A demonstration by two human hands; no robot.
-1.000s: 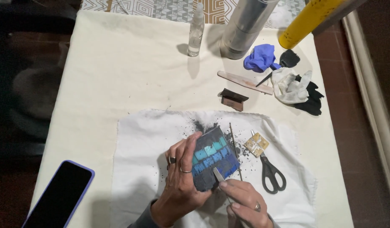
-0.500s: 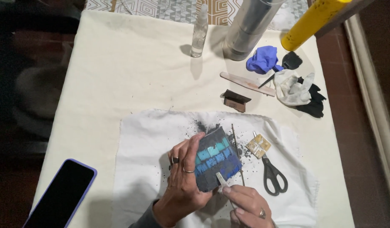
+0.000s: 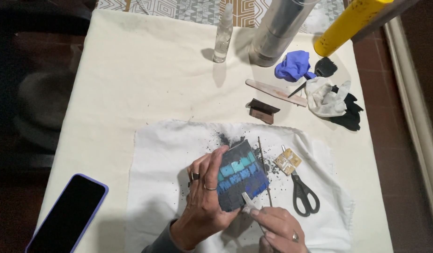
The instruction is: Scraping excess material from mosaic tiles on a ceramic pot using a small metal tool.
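My left hand (image 3: 204,204) grips a small dark grey tile piece (image 3: 240,178) set with turquoise and blue mosaic squares, tilted up above a white cloth (image 3: 165,154). My right hand (image 3: 277,229) pinches a thin pale tool (image 3: 250,202) whose tip touches the lower edge of the mosaic piece. Dark crumbs and dust lie scattered on the cloth around the piece. A thin stick (image 3: 264,171) lies just right of it.
Black-handled scissors (image 3: 301,194) and a small gold tile square (image 3: 287,161) lie on the cloth at right. A phone (image 3: 68,215) sits at bottom left. Farther back: spray bottle (image 3: 223,35), metal cylinder (image 3: 277,30), yellow tube (image 3: 350,23), blue glove (image 3: 293,65), rags (image 3: 329,96), brown block (image 3: 263,110), flat stick (image 3: 275,93).
My right hand and its tool have shifted slightly along the lower edge of the mosaic piece. My left hand keeps its hold in the same place.
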